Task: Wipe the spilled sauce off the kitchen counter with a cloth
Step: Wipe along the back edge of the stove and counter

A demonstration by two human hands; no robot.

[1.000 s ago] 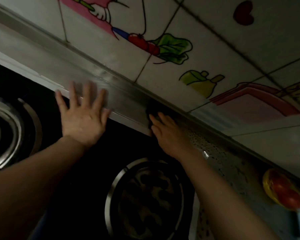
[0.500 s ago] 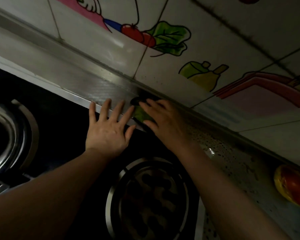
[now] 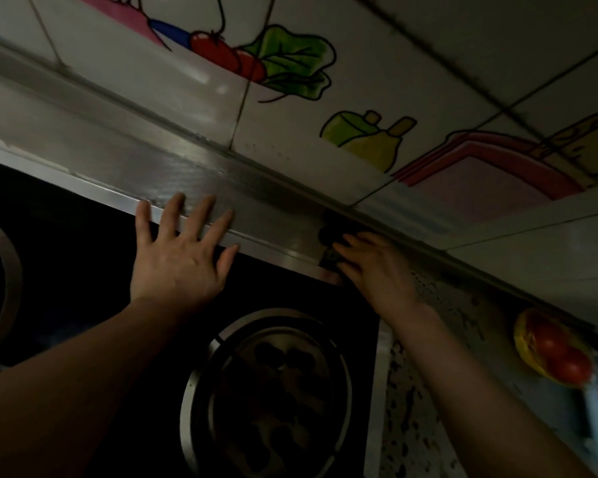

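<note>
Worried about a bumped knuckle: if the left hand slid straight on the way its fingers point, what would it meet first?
The left hand would probably meet the tiled wall, after crossing the metal strip under its fingers; depth is unclear.

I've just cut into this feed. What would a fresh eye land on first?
First, the two hands at the back of the hob. The left hand lies flat with fingers spread on the steel strip, and the right hand presses a dark cloth where the strip meets the wall. Bright cartoon vegetables colour the tiles above, and a round burner sits below.
</note>
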